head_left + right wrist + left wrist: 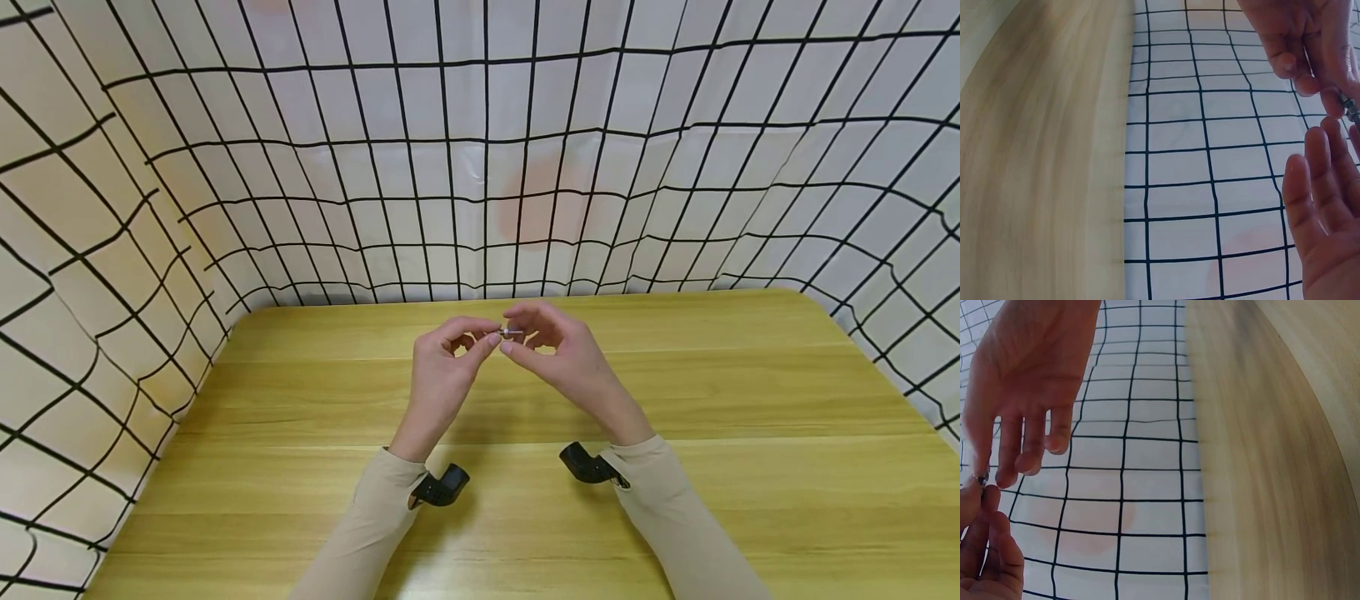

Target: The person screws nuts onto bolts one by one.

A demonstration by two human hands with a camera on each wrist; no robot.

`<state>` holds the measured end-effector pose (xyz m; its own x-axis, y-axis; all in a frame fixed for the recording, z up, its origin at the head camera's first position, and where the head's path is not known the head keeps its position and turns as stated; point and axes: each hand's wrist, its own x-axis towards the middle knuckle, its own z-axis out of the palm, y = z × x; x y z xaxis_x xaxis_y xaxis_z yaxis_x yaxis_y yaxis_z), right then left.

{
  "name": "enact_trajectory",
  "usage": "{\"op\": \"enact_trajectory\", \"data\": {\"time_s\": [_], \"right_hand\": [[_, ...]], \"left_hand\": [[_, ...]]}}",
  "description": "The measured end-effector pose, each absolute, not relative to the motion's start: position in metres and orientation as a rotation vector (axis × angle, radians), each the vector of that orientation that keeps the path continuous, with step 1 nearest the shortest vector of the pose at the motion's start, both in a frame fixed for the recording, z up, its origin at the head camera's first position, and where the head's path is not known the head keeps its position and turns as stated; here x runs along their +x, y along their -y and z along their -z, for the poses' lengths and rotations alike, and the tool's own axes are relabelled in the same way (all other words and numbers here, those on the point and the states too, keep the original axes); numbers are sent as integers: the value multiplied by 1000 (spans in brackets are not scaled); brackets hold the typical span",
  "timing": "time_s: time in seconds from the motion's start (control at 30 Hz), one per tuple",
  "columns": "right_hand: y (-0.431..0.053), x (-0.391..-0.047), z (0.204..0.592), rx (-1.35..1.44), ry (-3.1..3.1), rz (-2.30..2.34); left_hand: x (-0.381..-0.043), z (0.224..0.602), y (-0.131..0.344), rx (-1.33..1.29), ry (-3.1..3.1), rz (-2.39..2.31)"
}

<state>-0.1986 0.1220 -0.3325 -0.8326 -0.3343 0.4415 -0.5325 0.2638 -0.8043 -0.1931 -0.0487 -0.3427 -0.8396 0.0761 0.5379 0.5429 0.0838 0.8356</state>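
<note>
A small, thin metal piece [508, 332] with a wider silvery section partway along sits between the two hands, over the far part of the table. My left hand [444, 362] pinches its left end between thumb and forefinger. From the right, my right hand [573, 354] surrounds the other end, thumb and forefinger spread apart on either side of it. In the right wrist view the metal piece [1350, 107] looks shiny and ridged, partly covered by left-hand fingers. The right hand's other fingers [1319, 181] extend loosely, holding nothing.
A wooden table [300, 417] lies beneath both arms. White sheeting with a black grid [480, 167] rises behind the table's far edge and along both sides. Black wrist cameras [442, 485] are strapped at the beige sleeves.
</note>
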Motion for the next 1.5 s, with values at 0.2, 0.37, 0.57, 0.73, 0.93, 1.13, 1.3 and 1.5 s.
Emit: {"op": "enact_trajectory", "data": {"time_s": [0.2,0.37,0.57,0.73,0.93,1.13,1.3,1.5], "right_hand": [[-121,-200,333,883,2260,-1595],[-121,-198,334,883,2251,-1588],[-122,-197,336,822,2287,-1607],[-122,-199,338,811,2301,-1653],[-121,-201,338,808,2321,-1682],[-119,-199,336,768,2355,-1663],[-119,-197,334,747,2375,-1631],[-121,-197,332,774,2334,-1621]], "left_hand": [[-192,340,49,-591,2036,1796],[-192,341,49,-606,2027,1796],[-192,341,48,-616,2021,1815],[-192,341,48,-616,2023,1817],[-192,341,48,-618,2026,1807],[-192,342,48,-619,2025,1801],[-192,342,48,-611,2027,1805],[-192,341,48,-590,2024,1823]]}}
